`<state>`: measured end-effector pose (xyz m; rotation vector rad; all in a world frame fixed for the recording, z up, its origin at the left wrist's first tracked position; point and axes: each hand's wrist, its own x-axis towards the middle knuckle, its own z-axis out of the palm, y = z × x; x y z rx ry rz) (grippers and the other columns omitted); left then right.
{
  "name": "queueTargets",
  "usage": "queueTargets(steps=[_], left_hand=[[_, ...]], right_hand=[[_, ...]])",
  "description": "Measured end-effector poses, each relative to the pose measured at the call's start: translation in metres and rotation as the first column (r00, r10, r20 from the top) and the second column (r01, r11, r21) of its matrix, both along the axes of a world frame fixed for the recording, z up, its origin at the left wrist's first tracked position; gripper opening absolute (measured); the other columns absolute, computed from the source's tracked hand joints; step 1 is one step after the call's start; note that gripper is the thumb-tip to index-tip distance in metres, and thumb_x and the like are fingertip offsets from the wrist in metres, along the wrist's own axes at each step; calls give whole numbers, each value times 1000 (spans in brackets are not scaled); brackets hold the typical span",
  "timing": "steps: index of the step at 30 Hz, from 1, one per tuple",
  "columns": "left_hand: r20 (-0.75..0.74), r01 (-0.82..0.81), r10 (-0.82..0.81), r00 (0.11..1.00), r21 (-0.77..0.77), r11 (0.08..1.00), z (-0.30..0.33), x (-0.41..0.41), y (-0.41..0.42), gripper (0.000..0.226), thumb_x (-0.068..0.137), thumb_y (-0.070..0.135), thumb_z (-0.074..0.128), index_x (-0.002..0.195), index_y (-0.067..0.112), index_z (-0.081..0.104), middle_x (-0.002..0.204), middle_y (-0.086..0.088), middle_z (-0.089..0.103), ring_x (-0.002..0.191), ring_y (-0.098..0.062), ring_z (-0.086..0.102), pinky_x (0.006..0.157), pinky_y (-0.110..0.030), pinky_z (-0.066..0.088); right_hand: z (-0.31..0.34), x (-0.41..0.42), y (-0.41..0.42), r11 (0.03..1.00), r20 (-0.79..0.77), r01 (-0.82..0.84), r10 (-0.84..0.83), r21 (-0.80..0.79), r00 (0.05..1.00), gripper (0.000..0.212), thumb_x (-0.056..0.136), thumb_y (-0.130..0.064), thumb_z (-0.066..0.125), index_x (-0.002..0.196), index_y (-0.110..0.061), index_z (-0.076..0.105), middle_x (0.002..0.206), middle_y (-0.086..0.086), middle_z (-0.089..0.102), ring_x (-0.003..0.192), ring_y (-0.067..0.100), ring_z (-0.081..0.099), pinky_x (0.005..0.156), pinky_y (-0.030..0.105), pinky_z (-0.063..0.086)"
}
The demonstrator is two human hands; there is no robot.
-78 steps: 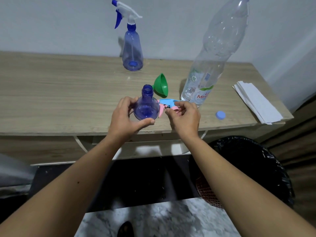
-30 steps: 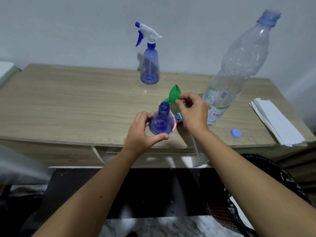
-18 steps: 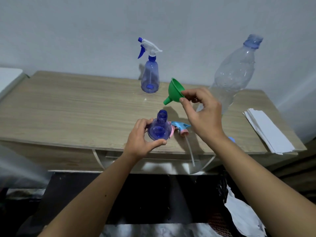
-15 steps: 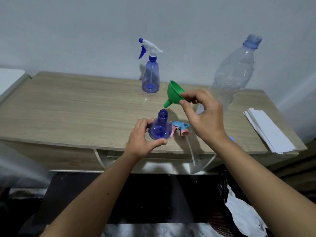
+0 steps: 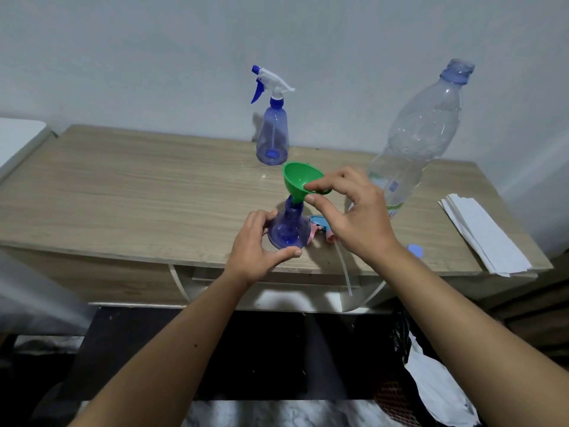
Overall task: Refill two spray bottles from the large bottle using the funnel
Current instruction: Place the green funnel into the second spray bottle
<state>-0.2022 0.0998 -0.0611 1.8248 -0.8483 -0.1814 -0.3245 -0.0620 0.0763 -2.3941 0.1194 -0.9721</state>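
Observation:
An open blue spray bottle [image 5: 288,231] stands near the table's front edge, and my left hand [image 5: 257,246] grips its base. My right hand [image 5: 351,215] pinches the rim of a green funnel [image 5: 300,180], whose spout sits in the bottle's neck. The removed blue and pink spray head [image 5: 318,224] lies just right of the bottle, its tube hanging over the edge. A second blue spray bottle [image 5: 272,137] with a white trigger stands at the back. The large clear bottle [image 5: 418,137], uncapped, stands at the right behind my right hand.
A blue cap [image 5: 415,250] lies near the front edge of the wooden table [image 5: 138,192]. A stack of white paper [image 5: 483,235] lies at the right end. A bin with a black liner [image 5: 400,396] stands below on the right.
My right hand lifted the funnel off the table, turned it upright and lowered its spout into the open bottle's neck. My left hand kept its hold on the bottle.

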Motion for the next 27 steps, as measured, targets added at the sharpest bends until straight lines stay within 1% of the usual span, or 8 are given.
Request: queueTargets(steps=[3, 9, 13, 15, 20, 22, 25, 27], left_hand=[[10, -2, 2, 1000, -2, 1000, -2, 1, -1, 78, 61, 56, 99, 117, 19, 58, 114, 4, 59, 107, -15, 66, 94, -42, 58], [40, -18, 17, 999, 14, 1000, -4, 3, -2, 77, 62, 52, 102, 113, 16, 57, 108, 2, 57, 98, -17, 64, 87, -41, 58], [27, -15, 15, 1000, 13, 1000, -4, 3, -2, 78, 61, 56, 99, 114, 16, 57, 113, 0, 60, 104, -22, 66, 91, -46, 58], [14, -12, 12, 1000, 17, 1000, -3, 2, -2, 78, 61, 56, 99, 115, 19, 56, 118, -1, 61, 109, -20, 67, 95, -45, 59], [6, -17, 16, 1000, 45, 999, -1, 1, 0, 79, 59, 64, 95, 112, 25, 51, 124, 1, 62, 112, -20, 67, 93, -43, 60], [7, -22, 22, 1000, 56, 998, 0, 1, 0, 79, 59, 62, 97, 111, 25, 51, 125, 2, 62, 111, -19, 67, 91, -41, 60], [21, -32, 31, 999, 71, 997, 0, 1, -1, 77, 61, 54, 101, 111, 24, 51, 125, 2, 62, 107, -18, 67, 85, -34, 57], [19, -33, 32, 999, 77, 996, 1, 1, -1, 78, 61, 55, 101, 113, 23, 53, 125, 3, 63, 108, -18, 67, 85, -32, 56]], right_hand=[[-3, 1, 1, 1000, -6, -6, 6, 22, 1000, 9, 92, -20, 81, 100, -18, 83, 94, 1, 70, 97, 25, 64, 88, 41, 51], [-3, 3, 6, 1000, -23, -17, 17, 15, 1000, 9, 91, -22, 81, 99, -19, 84, 94, 1, 66, 97, 25, 62, 89, 41, 50], [-1, -2, 4, 997, -2, -11, 12, 73, 1000, 12, 90, -20, 83, 102, -17, 82, 96, 1, 68, 98, 22, 65, 89, 39, 51], [0, -5, 2, 992, 14, 10, -11, 124, 1000, 14, 90, -18, 83, 103, -15, 81, 98, 2, 69, 96, 18, 65, 87, 35, 52], [1, -11, -3, 970, 51, 101, -115, 219, 992, 14, 89, -16, 83, 103, -14, 80, 100, 1, 72, 93, 16, 66, 85, 22, 48], [0, -15, -7, 955, 56, 159, -178, 250, 982, 15, 89, -18, 84, 103, -16, 79, 99, -2, 70, 92, 13, 65, 85, 19, 48], [-2, -23, -14, 910, 83, 268, -308, 317, 948, 19, 87, -25, 85, 103, -22, 75, 99, -2, 66, 93, 10, 65, 85, 21, 50], [-4, -29, -18, 868, 107, 349, -409, 354, 906, 24, 85, -29, 86, 104, -23, 72, 103, 1, 65, 92, 10, 63, 84, 24, 51]])
